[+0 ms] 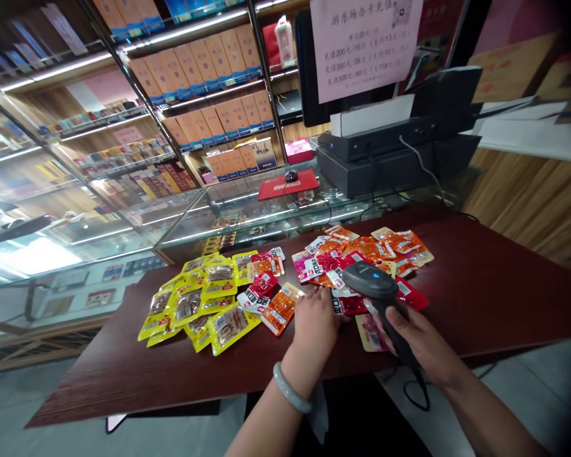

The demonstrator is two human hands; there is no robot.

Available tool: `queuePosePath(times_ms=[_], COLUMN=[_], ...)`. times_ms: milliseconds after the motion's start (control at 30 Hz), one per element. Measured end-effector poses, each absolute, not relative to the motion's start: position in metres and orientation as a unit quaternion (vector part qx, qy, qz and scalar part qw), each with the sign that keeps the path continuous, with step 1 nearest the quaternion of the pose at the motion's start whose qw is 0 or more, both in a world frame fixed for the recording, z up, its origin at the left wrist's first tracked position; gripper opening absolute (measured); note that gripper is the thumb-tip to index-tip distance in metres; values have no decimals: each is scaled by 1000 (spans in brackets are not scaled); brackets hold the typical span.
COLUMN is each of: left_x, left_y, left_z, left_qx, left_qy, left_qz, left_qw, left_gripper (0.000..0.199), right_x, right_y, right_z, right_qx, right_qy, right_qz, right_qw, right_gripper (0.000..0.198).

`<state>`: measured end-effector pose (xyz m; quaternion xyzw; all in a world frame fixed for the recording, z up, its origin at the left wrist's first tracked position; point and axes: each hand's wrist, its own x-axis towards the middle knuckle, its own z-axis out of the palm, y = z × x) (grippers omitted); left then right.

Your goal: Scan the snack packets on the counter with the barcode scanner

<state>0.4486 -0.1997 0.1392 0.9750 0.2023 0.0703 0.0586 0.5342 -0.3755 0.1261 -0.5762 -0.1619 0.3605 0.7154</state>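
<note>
My right hand [423, 343] is wrapped round the handle of a black barcode scanner [371, 281], its head above the packets and a blue light on top. A cream-edged snack packet [368, 333] lies below the scanner, partly hidden. My left hand [316, 320], with a pale bangle [288, 388] on the wrist, rests low over the table with fingers forward and slightly bent. Beside its fingertips lie an orange snack packet [282, 309] and, on the other side, red-and-white packets, partly covered. Farther back is a loose pile of orange and red packets [361, 249].
Yellow snack packets [188, 304] are heaped on the left of the dark red table [495, 279]. Behind stand a glass counter [247, 212], a mouse on a red pad [285, 185], a monitor bearing a pink notice [366, 47], and a black cash-register unit [390, 158]. The scanner's cable [416, 393] hangs near the front edge.
</note>
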Motion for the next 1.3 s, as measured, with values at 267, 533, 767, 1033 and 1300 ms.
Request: queuePosePath(times_ms=[267, 533, 767, 1033, 1300], left_x=[445, 401, 369, 346, 348], left_y=[-195, -174, -140, -117, -104], left_z=[142, 139, 145, 157, 151], left_qx=[997, 987, 906, 879, 820], left_qy=[75, 145, 206, 243, 271], left_qz=[10, 54, 333, 391, 466], left_qw=[-19, 50, 161, 125, 192], left_gripper=[36, 42, 44, 45, 45], right_x=[538, 539, 532, 496, 488], right_y=[-385, -379, -370, -359, -350], right_z=[127, 123, 139, 143, 141], right_qx=[-580, -537, -535, -516, -484], right_qy=[-151, -117, -82, -107, -220], right_qz=[352, 367, 401, 486, 561], right_qw=[719, 750, 739, 697, 635], right_gripper=[41, 38, 47, 57, 46])
